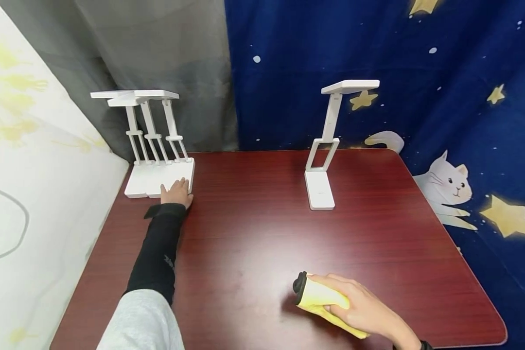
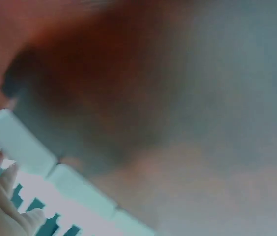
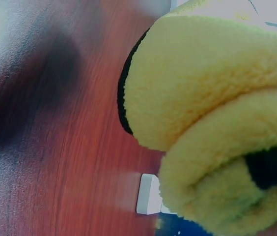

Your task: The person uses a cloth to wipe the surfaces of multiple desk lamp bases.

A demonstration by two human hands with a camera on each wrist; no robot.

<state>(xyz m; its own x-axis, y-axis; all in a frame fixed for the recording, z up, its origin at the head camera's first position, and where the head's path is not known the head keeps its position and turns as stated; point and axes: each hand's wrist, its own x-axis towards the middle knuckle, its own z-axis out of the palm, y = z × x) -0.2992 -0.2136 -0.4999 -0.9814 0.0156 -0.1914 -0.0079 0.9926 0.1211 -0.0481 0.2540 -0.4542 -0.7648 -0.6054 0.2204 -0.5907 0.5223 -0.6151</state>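
Note:
In the head view my left hand [image 1: 176, 193] rests on the front of the white bases of three folding desk lamps [image 1: 157, 177], which stand side by side at the far left. Its fingers lie spread over the right-hand base. The left wrist view shows the same hand [image 2: 1, 196] beside the row of white bases [image 2: 28, 145], much of it blurred. Low and right of centre, my right hand [image 1: 354, 304] grips a rolled yellow cloth [image 1: 321, 294] with a dark edge, above the tabletop. Fluffy folds of the cloth [image 3: 202, 73] fill the right wrist view, hiding the hand.
A single white desk lamp [image 1: 319, 189] stands right of centre at the back of the reddish-brown table [image 1: 245, 218]. Behind are a grey curtain [image 1: 170, 63] and a dark blue one [image 1: 288, 63] with stars and a cat. A white patterned surface [image 1: 30, 170] borders the left side.

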